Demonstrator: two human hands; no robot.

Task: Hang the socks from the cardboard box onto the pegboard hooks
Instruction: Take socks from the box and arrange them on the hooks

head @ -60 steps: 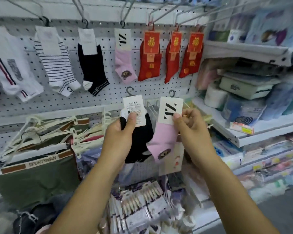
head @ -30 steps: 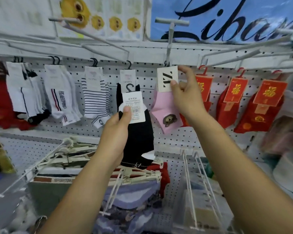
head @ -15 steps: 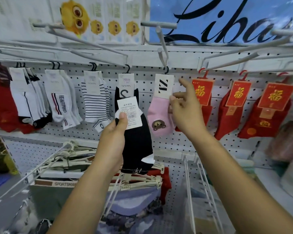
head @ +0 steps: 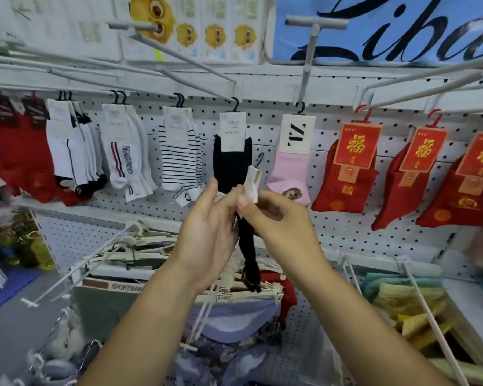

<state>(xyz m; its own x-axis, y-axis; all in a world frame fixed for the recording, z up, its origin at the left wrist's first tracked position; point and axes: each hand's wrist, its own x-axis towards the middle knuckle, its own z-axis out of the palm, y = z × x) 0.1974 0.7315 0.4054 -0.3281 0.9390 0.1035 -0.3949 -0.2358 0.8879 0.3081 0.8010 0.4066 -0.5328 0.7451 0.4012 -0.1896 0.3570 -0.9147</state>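
Left hand (head: 207,232) fingers curled, gripping the black sock (head: 247,246) just right of them; pinching its label (head: 253,183) with right hand (head: 276,221) fingers. Counting across the pegboard (head: 332,240): one hung black pair (head: 232,168), one pink sock (head: 290,174), three red packs (head: 346,179).

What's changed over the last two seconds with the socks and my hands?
The right hand carried the pink sock up, hung it on a hook and let go. It then came back and now pinches the card of the black sock. The left hand stays at that sock; its grip is unclear. The red socks hang as before.
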